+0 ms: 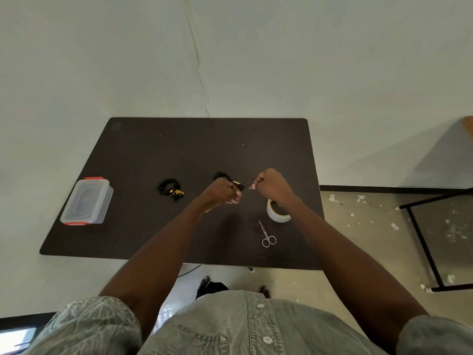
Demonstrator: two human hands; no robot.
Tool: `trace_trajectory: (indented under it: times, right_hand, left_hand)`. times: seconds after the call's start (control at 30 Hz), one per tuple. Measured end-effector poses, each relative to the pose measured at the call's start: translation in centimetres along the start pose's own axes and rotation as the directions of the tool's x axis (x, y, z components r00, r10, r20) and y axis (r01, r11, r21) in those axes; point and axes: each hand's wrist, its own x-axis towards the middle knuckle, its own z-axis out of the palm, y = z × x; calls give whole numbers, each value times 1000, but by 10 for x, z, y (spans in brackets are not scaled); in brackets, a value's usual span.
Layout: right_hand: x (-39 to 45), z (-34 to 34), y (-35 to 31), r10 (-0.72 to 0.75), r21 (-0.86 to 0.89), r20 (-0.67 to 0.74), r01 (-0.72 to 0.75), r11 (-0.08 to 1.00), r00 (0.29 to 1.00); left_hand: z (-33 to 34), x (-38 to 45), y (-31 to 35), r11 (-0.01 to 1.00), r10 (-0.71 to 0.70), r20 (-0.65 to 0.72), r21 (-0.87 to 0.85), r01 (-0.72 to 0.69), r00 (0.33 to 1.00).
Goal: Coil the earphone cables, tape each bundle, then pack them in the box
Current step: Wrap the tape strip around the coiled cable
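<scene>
My left hand (pixel 222 192) grips a coiled black earphone bundle (pixel 223 176) above the middle of the dark table (pixel 143 155); the coil sticks out beyond my knuckles. My right hand (pixel 271 183) is curled just to its right and pinches a small pale piece of tape (pixel 251 186) near the bundle. A second black and yellow earphone bundle (pixel 171 188) lies on the table to the left. A clear plastic box (pixel 87 201) with red clips and its lid on sits at the far left.
A roll of white tape (pixel 276 212) stands under my right forearm, with small scissors (pixel 266 234) lying in front of it. A black metal frame (pixel 430 242) stands on the floor at the right. A white wall lies beyond the table.
</scene>
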Motion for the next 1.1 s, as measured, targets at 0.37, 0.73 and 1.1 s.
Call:
trace_trajectory:
  times: [0.37,0.73,1.1]
  right_hand:
    - [5,16,-26,47,341,82,-72,937,996]
    - [14,64,-66,-26,600,89,-32,799,996]
    - [44,142,-126,178,635,86,-191,749,980]
  left_hand:
    - [-40,-3,-36,952,-124,-141,-297,77,982]
    - [-107,-3,-56,915,-41,-249,-399,-64,968]
    - [-214,12,-121,994,-30,-609,-99,-39,792]
